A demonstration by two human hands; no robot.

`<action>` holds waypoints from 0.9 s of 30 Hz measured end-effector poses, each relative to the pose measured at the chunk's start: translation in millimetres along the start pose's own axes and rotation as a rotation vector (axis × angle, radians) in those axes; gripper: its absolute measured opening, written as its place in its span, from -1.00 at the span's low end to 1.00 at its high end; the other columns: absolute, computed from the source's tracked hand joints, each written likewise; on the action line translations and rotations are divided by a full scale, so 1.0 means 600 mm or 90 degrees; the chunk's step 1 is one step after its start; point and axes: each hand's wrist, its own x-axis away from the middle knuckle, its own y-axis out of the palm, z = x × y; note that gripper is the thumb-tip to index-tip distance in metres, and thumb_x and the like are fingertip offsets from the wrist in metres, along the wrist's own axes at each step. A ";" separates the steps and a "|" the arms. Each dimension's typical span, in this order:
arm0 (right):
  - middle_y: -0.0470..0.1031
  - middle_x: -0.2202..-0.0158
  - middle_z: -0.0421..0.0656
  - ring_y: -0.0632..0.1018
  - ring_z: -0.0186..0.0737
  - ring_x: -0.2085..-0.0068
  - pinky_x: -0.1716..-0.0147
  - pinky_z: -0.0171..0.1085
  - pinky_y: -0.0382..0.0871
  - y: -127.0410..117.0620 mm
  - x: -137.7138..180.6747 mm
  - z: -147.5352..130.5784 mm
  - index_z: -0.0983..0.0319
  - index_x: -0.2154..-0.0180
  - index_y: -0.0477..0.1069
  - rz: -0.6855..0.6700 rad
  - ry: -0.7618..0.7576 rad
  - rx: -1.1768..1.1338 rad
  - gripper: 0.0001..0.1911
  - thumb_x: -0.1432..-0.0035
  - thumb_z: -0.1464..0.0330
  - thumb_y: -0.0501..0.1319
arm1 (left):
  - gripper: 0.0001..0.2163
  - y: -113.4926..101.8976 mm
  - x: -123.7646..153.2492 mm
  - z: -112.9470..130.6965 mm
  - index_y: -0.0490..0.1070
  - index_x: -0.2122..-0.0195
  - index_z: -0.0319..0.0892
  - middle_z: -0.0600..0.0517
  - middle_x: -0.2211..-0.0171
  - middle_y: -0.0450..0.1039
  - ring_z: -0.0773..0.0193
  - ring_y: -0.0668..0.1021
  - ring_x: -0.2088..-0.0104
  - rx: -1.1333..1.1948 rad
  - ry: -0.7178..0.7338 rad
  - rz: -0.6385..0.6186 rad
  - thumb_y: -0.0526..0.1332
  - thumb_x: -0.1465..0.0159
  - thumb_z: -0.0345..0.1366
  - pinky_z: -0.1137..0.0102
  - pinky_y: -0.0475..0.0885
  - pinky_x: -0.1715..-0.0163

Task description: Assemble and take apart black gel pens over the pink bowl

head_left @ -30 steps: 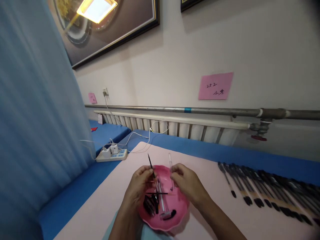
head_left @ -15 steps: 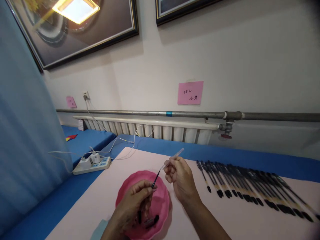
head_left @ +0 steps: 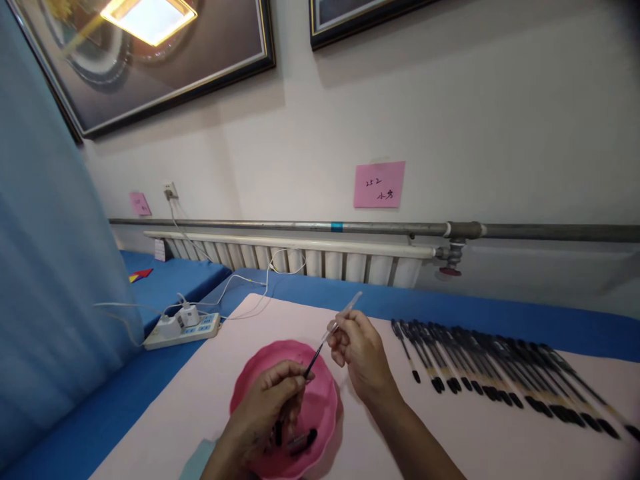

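Observation:
Above the pink scalloped plate (head_left: 243, 377), my left hand (head_left: 270, 403) pinches a thin dark pen refill (head_left: 314, 361) that slants up to the right. My right hand (head_left: 364, 357) grips a clear pen barrel (head_left: 351, 303) between thumb and fingers. The refill's upper tip meets the lower end of the barrel; how far it reaches inside I cannot tell. Under my left hand, a few black and clear pen parts (head_left: 304, 441) lie in the plate, partly hidden by my fingers.
A long row of black-capped pens (head_left: 480, 360) lies on the pale pink sheet (head_left: 200, 380) at right. A white power strip (head_left: 183, 331) with chargers and cables sits at left on the blue tabletop (head_left: 125, 393). A light blue piece (head_left: 197, 460) lies beside the plate. Behind runs a radiator (head_left: 290, 257).
The clear barrel in my right hand has tilted slightly steeper, its lower end still at the refill's tip. My left hand has hardly moved.

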 end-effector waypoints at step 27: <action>0.42 0.52 -0.25 0.39 -0.42 0.59 0.77 -0.49 0.13 -0.002 0.005 0.001 0.23 0.48 0.26 -0.113 0.096 0.060 -0.87 0.04 0.30 0.17 | -0.84 -0.004 0.005 0.018 0.29 0.46 -0.20 0.21 0.65 0.22 0.60 0.08 0.75 0.123 -0.032 0.065 0.27 -0.02 -0.31 0.59 -0.21 0.78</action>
